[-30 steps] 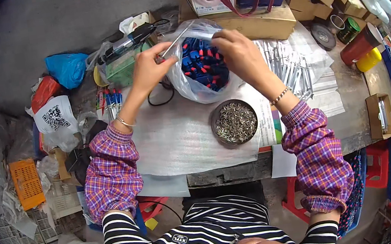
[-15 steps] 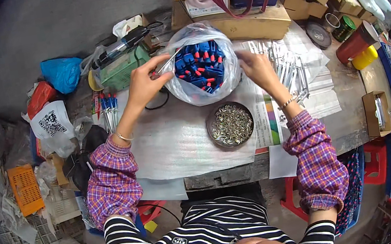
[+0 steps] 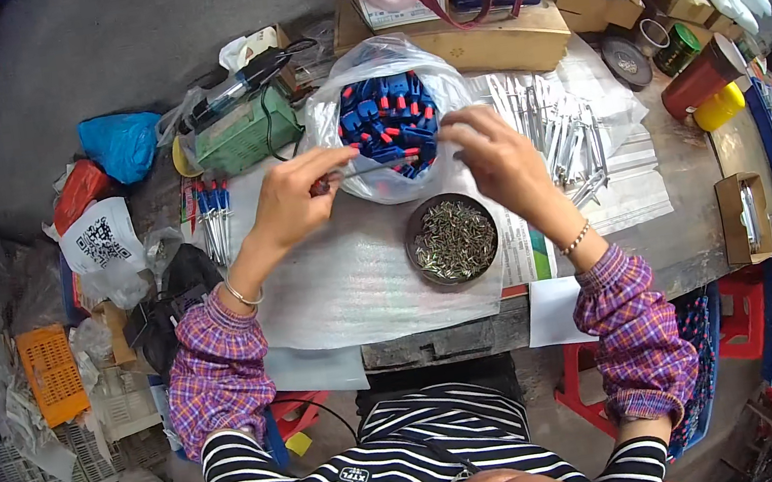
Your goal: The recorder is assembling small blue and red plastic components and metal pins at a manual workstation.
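A clear plastic bag (image 3: 367, 194) stands with its mouth wide, full of blue plastic pieces with red tips (image 3: 387, 111). My left hand (image 3: 294, 195) is closed on a slim metal rod (image 3: 375, 169) that reaches across the bag's near rim. At the bag's right rim my right hand (image 3: 498, 156) has its fingers bent together; what they hold, if anything, is hidden. A round dark tin (image 3: 411, 255) of small metal rivets (image 3: 454, 239) sits just in front of the bag. Right of my right hand lie many thin silver metal strips (image 3: 574, 128).
Several red-and-blue-ended rods (image 3: 215, 217) lie at the left, near a green box (image 3: 245, 134) and an electric screwdriver (image 3: 234, 94). A wooden box (image 3: 487, 46) stands behind the bag. Cans and a dark red cylinder (image 3: 703, 79) stand at the right, near a small carton (image 3: 745, 222).
My left hand has moved right and nearer to me, bringing the rod across the bag's near rim. My right hand has shifted inward, and its fingers now bend over the bag's right edge.
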A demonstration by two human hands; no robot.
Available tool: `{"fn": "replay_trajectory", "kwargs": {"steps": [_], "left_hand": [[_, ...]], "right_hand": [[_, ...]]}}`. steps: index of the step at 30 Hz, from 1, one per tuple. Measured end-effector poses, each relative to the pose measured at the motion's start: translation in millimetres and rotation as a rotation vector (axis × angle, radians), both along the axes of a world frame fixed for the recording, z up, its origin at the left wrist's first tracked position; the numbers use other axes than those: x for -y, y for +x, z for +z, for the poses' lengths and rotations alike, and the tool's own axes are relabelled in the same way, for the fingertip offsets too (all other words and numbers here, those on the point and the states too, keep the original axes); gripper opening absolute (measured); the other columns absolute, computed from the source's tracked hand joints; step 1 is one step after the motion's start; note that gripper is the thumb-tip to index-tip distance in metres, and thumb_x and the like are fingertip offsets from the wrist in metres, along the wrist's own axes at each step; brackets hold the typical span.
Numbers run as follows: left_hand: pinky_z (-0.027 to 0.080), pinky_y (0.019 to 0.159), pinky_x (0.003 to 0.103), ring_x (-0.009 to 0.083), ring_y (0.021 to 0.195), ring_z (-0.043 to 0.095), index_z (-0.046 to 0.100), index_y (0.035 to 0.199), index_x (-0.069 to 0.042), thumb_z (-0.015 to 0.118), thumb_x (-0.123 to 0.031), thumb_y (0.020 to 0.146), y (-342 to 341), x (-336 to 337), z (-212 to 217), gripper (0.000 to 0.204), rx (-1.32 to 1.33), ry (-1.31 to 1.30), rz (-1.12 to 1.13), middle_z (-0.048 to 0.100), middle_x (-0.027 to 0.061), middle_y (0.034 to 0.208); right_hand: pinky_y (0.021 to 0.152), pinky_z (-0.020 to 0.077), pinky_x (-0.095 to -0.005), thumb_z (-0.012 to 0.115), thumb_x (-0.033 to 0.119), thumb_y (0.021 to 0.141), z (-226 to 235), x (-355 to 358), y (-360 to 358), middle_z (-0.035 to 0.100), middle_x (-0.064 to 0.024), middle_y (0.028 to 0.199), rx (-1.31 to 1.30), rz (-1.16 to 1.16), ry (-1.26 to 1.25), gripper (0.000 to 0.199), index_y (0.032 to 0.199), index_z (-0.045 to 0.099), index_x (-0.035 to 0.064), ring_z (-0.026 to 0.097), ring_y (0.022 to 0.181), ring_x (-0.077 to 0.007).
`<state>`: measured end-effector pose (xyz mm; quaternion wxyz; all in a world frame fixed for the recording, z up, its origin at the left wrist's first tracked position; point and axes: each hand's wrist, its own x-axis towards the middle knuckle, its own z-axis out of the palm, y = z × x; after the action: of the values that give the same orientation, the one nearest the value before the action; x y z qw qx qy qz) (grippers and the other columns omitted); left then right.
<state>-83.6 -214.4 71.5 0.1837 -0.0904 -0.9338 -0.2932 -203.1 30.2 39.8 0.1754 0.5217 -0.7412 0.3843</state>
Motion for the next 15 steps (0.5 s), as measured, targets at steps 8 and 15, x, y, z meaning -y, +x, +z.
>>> {"fn": "replay_trajectory", "kwargs": {"steps": [8,15], "left_hand": [[0.050,0.063,0.033,0.0278,0.072,0.062,0.062,0.099,-0.006,0.060,0.003,0.069,18,-4,-17,0.031,0.075,-0.118,-0.037,0.064,0.0100,0.087],[0.050,0.066,0.034,0.0298,0.076,0.063,0.060,0.104,-0.005,0.060,0.003,0.068,22,-2,-18,0.038,0.170,-0.131,-0.023,0.063,0.0119,0.091]], "right_hand": [[0.066,0.0488,-0.0346,0.066,-0.002,0.067,-19,-3,10,0.058,-0.0055,0.088,-0.042,-0.013,0.034,0.020,0.085,0.062,0.0065,0.057,0.083,-0.0238],[0.067,0.0494,-0.0323,0.063,-0.003,0.072,-24,-9,14,0.061,-0.0081,0.091,0.225,-0.015,-0.045,0.020,0.091,0.063,0.0038,0.061,0.082,-0.0257]]}}
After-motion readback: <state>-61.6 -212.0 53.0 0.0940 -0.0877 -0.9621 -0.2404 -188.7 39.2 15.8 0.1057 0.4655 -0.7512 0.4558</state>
